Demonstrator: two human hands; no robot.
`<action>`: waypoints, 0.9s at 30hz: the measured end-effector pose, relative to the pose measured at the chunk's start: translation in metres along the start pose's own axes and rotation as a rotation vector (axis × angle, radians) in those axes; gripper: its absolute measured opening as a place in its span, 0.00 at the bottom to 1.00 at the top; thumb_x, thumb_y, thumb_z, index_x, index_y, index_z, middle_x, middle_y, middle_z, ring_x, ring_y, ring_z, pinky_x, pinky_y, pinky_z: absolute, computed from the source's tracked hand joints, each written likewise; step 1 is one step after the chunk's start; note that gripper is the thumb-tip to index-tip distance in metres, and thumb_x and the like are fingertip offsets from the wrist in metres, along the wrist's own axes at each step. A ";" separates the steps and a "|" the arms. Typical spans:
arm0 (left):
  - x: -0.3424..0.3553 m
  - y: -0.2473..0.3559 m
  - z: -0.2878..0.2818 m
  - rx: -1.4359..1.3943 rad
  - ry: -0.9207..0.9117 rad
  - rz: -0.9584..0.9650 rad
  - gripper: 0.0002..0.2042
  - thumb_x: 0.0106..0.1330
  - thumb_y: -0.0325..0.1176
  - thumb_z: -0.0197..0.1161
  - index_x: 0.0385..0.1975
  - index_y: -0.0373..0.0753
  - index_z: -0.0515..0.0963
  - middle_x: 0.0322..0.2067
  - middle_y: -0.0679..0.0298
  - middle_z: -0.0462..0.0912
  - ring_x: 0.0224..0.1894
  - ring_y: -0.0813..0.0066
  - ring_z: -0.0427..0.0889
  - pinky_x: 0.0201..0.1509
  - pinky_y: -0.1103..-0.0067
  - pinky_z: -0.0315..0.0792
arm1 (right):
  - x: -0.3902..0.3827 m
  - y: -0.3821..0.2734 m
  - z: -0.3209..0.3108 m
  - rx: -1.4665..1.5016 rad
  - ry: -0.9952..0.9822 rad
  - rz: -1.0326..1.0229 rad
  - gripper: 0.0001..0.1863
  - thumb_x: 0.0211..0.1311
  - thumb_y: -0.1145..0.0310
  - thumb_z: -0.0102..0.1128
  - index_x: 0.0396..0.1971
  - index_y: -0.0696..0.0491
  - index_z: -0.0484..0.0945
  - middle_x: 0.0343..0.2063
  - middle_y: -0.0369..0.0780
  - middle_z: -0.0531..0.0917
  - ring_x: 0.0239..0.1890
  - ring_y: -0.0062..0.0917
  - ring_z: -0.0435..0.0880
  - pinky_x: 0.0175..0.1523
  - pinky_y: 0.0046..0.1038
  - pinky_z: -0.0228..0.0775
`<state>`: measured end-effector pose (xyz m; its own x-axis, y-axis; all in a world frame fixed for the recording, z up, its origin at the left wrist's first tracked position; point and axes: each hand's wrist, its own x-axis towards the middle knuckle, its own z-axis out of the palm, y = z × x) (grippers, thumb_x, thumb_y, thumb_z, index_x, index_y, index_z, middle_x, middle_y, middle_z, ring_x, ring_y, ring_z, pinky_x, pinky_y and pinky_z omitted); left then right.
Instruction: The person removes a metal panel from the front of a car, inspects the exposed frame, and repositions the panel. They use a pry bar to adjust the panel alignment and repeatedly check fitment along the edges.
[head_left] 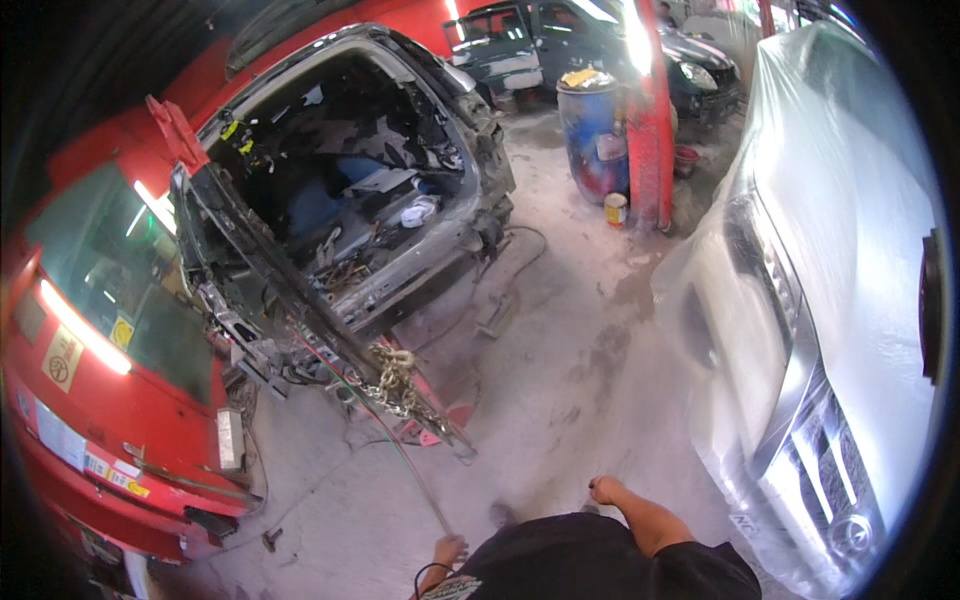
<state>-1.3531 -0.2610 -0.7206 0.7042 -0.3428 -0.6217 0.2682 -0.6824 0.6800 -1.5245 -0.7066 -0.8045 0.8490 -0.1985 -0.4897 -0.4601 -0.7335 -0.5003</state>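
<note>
At the lower edge my left hand [450, 549] is low beside my dark shirt, its fingers curled where a thin red and green hose [380, 418] meets it. The hose runs taut up to the stripped car body [430, 262]. A black cord [418, 578] loops by that wrist. My right hand [604, 489] is in front of me over the floor, fingers curled in; whatever it may hold is too small to make out. A steel beam [285, 270] with a heaped chain [397, 382] slants across the car body's near side, ahead of my left hand.
On the right stands a car [850, 200] under clear plastic sheeting. Beyond are a blue drum [592, 140], a red post [650, 130] and a small can [615, 210]. A red cabinet-like structure [180, 400] lines the left. A hammer-like tool [270, 541] lies on the floor.
</note>
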 end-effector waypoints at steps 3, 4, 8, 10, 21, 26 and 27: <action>0.009 0.033 0.008 -0.146 0.028 -0.171 0.17 0.65 0.34 0.57 0.49 0.32 0.75 0.33 0.54 0.83 0.26 0.65 0.81 0.25 0.72 0.77 | 0.000 0.020 0.019 0.014 0.045 0.011 0.19 0.57 0.59 0.53 0.44 0.51 0.82 0.42 0.49 0.83 0.46 0.44 0.81 0.53 0.40 0.73; 0.017 0.017 0.001 -0.190 0.035 -0.166 0.17 0.65 0.35 0.57 0.50 0.32 0.75 0.33 0.54 0.83 0.26 0.66 0.81 0.25 0.72 0.77 | 0.000 0.014 0.021 0.031 0.032 0.014 0.19 0.57 0.59 0.53 0.44 0.51 0.83 0.42 0.48 0.83 0.46 0.44 0.81 0.53 0.40 0.73; 0.018 0.039 0.019 -0.193 0.030 -0.156 0.18 0.64 0.37 0.58 0.49 0.31 0.75 0.34 0.55 0.84 0.29 0.66 0.82 0.28 0.73 0.78 | -0.013 0.022 0.002 -0.002 0.049 0.039 0.19 0.57 0.59 0.53 0.44 0.51 0.82 0.42 0.48 0.83 0.47 0.44 0.81 0.54 0.39 0.72; 0.023 0.031 0.025 -0.221 0.035 -0.170 0.17 0.64 0.37 0.58 0.47 0.32 0.76 0.34 0.56 0.84 0.30 0.66 0.82 0.28 0.72 0.78 | -0.015 0.023 -0.002 0.002 0.048 0.060 0.19 0.57 0.59 0.53 0.44 0.51 0.82 0.43 0.48 0.83 0.47 0.44 0.81 0.54 0.39 0.72; 0.011 0.004 0.032 0.041 -0.013 -0.112 0.17 0.62 0.37 0.58 0.47 0.33 0.78 0.33 0.57 0.83 0.27 0.68 0.80 0.26 0.71 0.77 | -0.026 0.032 -0.025 -0.118 0.031 0.076 0.20 0.57 0.59 0.51 0.44 0.52 0.82 0.43 0.49 0.83 0.47 0.44 0.81 0.54 0.41 0.72; 0.008 0.012 0.023 -0.032 0.024 -0.192 0.16 0.61 0.37 0.58 0.45 0.33 0.79 0.32 0.57 0.83 0.27 0.68 0.80 0.26 0.71 0.77 | -0.018 0.018 -0.029 -0.143 0.020 0.065 0.19 0.57 0.60 0.51 0.44 0.52 0.82 0.42 0.49 0.83 0.47 0.45 0.81 0.53 0.42 0.72; 0.009 0.012 0.021 -0.011 0.025 -0.165 0.16 0.62 0.37 0.58 0.45 0.33 0.79 0.32 0.57 0.83 0.27 0.68 0.80 0.26 0.71 0.77 | -0.016 0.014 -0.031 -0.122 0.031 0.066 0.19 0.57 0.60 0.51 0.44 0.52 0.82 0.42 0.49 0.83 0.47 0.45 0.81 0.53 0.42 0.72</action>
<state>-1.3572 -0.2862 -0.7261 0.6661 -0.2101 -0.7157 0.3888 -0.7211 0.5735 -1.5368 -0.7336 -0.7817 0.8263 -0.2674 -0.4957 -0.4818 -0.7915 -0.3761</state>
